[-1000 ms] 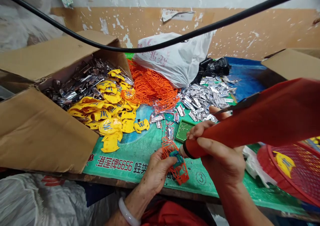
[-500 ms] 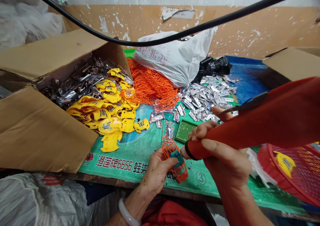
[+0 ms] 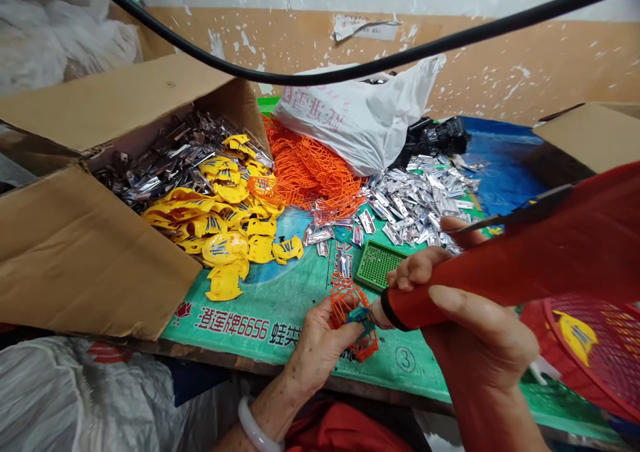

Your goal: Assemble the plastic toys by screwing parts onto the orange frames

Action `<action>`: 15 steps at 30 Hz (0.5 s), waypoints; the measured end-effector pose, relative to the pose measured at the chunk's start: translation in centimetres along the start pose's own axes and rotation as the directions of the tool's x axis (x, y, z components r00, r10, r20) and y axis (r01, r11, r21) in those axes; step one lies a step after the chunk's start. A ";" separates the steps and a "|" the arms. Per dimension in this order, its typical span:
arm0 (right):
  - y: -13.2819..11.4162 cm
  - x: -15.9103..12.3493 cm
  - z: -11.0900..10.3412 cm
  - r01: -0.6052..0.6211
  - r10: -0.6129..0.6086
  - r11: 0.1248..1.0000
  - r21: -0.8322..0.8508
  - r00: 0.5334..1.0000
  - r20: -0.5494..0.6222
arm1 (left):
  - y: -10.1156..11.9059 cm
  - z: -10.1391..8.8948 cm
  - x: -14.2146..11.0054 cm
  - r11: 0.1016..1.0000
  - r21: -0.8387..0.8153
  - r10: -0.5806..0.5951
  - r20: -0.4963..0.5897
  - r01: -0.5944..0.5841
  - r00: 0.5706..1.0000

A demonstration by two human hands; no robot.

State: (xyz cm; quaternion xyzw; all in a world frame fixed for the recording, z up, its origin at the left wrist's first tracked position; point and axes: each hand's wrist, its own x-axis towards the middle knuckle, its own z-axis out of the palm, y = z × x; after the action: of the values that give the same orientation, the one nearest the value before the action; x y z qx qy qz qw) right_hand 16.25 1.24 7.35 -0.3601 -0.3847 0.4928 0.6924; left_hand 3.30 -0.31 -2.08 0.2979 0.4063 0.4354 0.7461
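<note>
My left hand (image 3: 320, 351) holds an orange plastic lattice frame (image 3: 346, 302) against the mat, with a small teal plastic piece (image 3: 358, 315) caught inside the lattice. My right hand (image 3: 475, 335) grips a thick red-handled tool (image 3: 500, 275) with a black collar. Its pale tip (image 3: 376, 315) touches the teal piece or sits right against it. A dark strip runs along the top of the red handle. A white bangle (image 3: 256, 425) circles my left wrist.
An open cardboard box (image 3: 90, 239) holds silver and yellow pieces. Orange lattices, a silver heap, a green perforated square and a white bag lie on the green woven mat. A red mesh basket stands right. A black cable crosses overhead.
The whole view has shifted slightly right and tilted. The tool tip now sits closer in on the teal piece, and both hands keep their hold.
</note>
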 end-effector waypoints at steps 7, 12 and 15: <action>-0.1 0.0 0.0 0.001 -0.001 1.000 -0.007 1.000 -0.004 | 0.1 -0.1 0.0 1.000 0.000 -0.012 -0.010 0.012 1.000; 0.0 0.0 0.0 0.032 -0.033 0.998 -0.053 0.999 -0.010 | 0.0 -0.2 0.0 1.000 -0.010 -0.001 -0.023 0.001 1.000; 0.1 0.1 0.0 0.029 -0.030 0.998 -0.051 0.999 -0.014 | 0.1 -0.1 0.0 0.999 -0.026 -0.020 -0.028 0.020 0.999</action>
State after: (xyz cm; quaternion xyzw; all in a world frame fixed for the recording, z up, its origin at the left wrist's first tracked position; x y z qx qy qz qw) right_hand 16.20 1.33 7.29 -0.3754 -0.3972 0.4700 0.6932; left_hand 3.23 -0.27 -2.08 0.2780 0.4141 0.4374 0.7483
